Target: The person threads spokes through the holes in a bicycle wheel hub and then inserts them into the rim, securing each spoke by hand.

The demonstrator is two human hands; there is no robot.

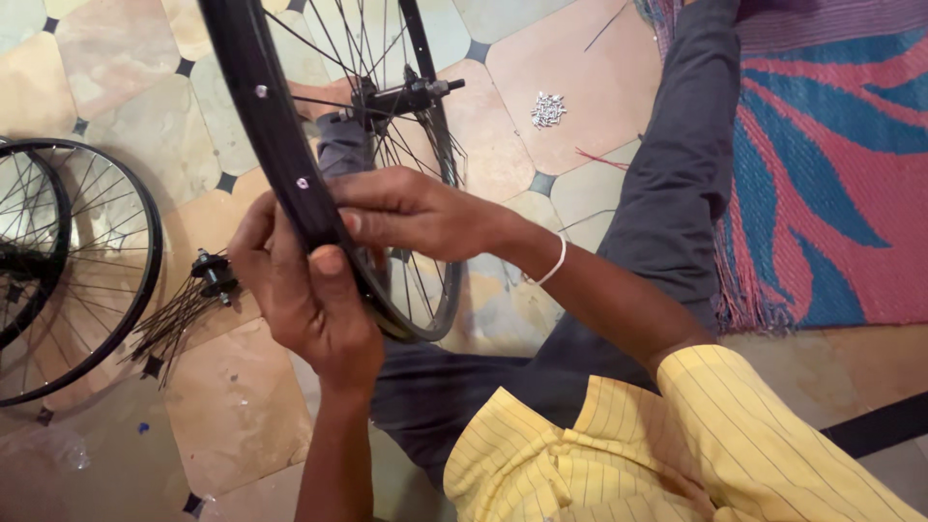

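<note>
I'm seeing both hands gripping the black wheel rim over my lap: left hand clenching it, right hand pinching it, fingertips hiding behind; rim's top running out of frame

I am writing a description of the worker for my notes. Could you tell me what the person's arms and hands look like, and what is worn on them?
Both hands are bare, without gloves. The right hand has a thin white bangle around the wrist, and a yellow sleeve with fine dark stripes is rolled to about the elbow. The left hand and forearm show no ring, watch or sleeve.
</note>
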